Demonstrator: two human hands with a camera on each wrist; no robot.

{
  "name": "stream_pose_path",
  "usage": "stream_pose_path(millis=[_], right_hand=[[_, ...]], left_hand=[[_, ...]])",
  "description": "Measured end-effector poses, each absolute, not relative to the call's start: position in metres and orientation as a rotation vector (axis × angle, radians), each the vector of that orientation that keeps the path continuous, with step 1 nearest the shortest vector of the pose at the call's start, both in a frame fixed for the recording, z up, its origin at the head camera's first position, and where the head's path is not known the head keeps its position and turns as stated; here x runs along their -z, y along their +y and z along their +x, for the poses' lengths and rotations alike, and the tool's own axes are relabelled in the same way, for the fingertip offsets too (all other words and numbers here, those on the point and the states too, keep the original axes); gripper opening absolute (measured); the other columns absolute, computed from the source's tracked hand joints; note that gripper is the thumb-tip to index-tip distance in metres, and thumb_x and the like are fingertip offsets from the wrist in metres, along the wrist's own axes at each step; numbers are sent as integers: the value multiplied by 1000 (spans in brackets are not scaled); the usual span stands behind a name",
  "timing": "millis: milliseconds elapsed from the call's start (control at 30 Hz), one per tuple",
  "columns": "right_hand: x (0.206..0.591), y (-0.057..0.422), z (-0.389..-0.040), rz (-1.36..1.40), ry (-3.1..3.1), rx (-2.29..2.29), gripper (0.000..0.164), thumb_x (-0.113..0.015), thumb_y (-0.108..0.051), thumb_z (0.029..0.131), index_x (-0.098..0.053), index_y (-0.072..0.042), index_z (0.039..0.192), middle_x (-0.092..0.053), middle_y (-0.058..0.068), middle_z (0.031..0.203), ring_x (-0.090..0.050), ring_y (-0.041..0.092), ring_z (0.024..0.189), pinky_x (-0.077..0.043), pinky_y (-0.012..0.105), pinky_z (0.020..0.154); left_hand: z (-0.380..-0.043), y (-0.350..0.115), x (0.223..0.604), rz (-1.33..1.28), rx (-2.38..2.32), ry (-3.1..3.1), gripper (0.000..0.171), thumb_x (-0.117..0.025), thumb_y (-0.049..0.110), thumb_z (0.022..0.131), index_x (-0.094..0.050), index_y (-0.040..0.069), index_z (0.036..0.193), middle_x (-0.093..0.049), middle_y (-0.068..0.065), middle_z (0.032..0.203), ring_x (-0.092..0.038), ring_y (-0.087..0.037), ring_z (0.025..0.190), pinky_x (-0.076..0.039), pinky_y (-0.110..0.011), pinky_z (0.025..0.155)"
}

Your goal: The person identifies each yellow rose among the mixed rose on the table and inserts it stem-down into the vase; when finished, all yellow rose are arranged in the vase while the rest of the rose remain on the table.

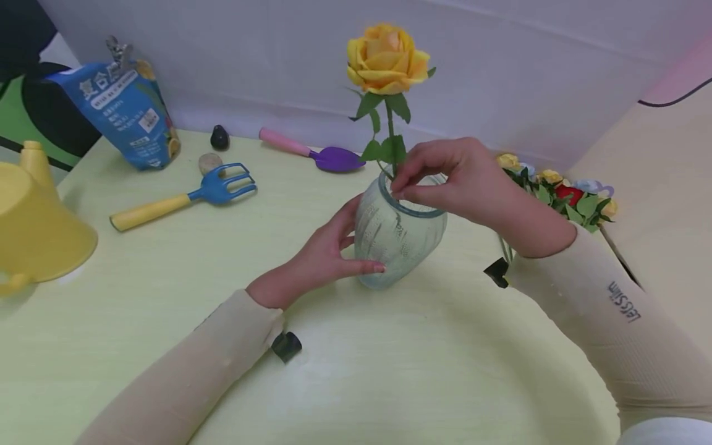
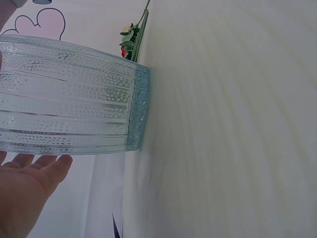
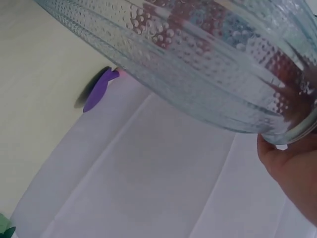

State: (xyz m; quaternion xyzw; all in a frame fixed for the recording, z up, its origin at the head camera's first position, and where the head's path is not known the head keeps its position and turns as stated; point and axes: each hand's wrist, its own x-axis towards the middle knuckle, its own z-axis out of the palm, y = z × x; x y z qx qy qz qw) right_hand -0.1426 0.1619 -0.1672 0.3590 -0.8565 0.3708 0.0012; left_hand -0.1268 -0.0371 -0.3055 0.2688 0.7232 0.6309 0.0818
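Note:
A clear ribbed glass vase (image 1: 397, 244) stands on the table in front of the person. My left hand (image 1: 325, 253) holds its left side, thumb across the front and the other fingers around the far side. Over the rim, my right hand (image 1: 464, 179) pinches the stem of a yellow rose (image 1: 387, 60) between thumb and fingers. The rose rises upright above the vase, its lower stem inside the mouth. In the left wrist view, the fingers (image 2: 42, 171) lie along the textured glass. The right wrist view shows the vase (image 3: 198, 64) up close, with the right hand at its rim.
Several artificial flowers (image 1: 573, 194) lie at the right, partly behind the right arm. Behind the vase is a purple trowel (image 1: 339, 159). Toward the left are a blue hand fork (image 1: 219, 188), two stones, a blue pouch (image 1: 125, 117) and a yellow watering can (image 1: 41, 222).

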Motion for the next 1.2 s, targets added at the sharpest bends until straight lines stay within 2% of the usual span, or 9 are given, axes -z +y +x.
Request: stream_pose_path(millis=[433, 467, 667, 700, 733, 867, 967, 1100, 1200], right_hand=[[155, 173, -146, 1218, -2971, -853, 18, -59, -2, 86, -74, -11, 88, -70, -2, 89, -63, 11, 90, -49, 37, 85], [152, 175, -145, 1238, -2982, -815, 20, -57, -2, 87, -74, -12, 90, -70, -3, 90, -63, 11, 80, -50, 34, 81], [135, 190, -140, 1260, -2982, -841, 32, -45, 3, 88, -74, -12, 91, -69, -2, 99, -63, 7, 89, -47, 20, 69], [132, 194, -139, 1250, -2968, -883, 34, -44, 4, 88, -74, -12, 91, -69, -1, 101, -60, 7, 101, -48, 20, 76], [129, 197, -138, 1242, -2950, -925, 34, -43, 4, 88, -74, -10, 93, -69, 1, 101, -60, 8, 102, -47, 19, 79], [120, 214, -134, 1068, -2908, -1071, 31, -43, 2, 91, -72, -6, 98, -69, 3, 102, -59, 11, 102, -44, 16, 80], [116, 227, -133, 787, -2930, -1151, 24, -49, -9, 94, -71, -8, 102, -68, 0, 105, -56, 14, 97, -44, 20, 61], [117, 243, -137, 495, -2937, -1226, 25, -52, -20, 95, -69, -7, 107, -66, 0, 108, -52, 16, 102, -43, 20, 63], [122, 255, -144, 413, -2893, -1302, 26, -53, -19, 95, -67, -3, 109, -67, 4, 107, -53, 17, 106, -40, 15, 82]], left_hand=[[-127, -36, 309, 796, -1919, 2128, 101, -81, 6, 69, -19, 24, 147, -34, 6, 143, -35, -14, 130, -37, -30, 100], [-127, -35, 308, 793, -1919, 2128, 101, -81, 6, 69, -20, 24, 147, -33, 7, 144, -35, -13, 130, -37, -30, 100], [-128, -35, 307, 780, -1909, 2142, 101, -82, 8, 69, -20, 23, 147, -32, 8, 145, -33, -12, 130, -36, -29, 101], [-128, -35, 307, 780, -1909, 2143, 101, -82, 8, 69, -20, 23, 147, -32, 7, 145, -33, -12, 130, -36, -29, 101], [-128, -35, 307, 779, -1907, 2146, 101, -82, 8, 69, -20, 22, 147, -32, 7, 145, -33, -12, 130, -36, -29, 101], [-128, -35, 307, 779, -1902, 2153, 101, -82, 8, 69, -20, 22, 147, -32, 7, 145, -33, -12, 130, -36, -28, 101], [-128, -35, 306, 780, -1901, 2154, 101, -82, 8, 69, -19, 21, 147, -32, 7, 145, -33, -12, 131, -36, -28, 101], [-127, -35, 306, 778, -1898, 2158, 101, -81, 6, 69, -19, 20, 147, -31, 5, 146, -33, -14, 131, -36, -29, 101], [-126, -35, 305, 776, -1897, 2158, 101, -81, 6, 69, -19, 20, 147, -31, 4, 146, -33, -15, 131, -36, -29, 101]])
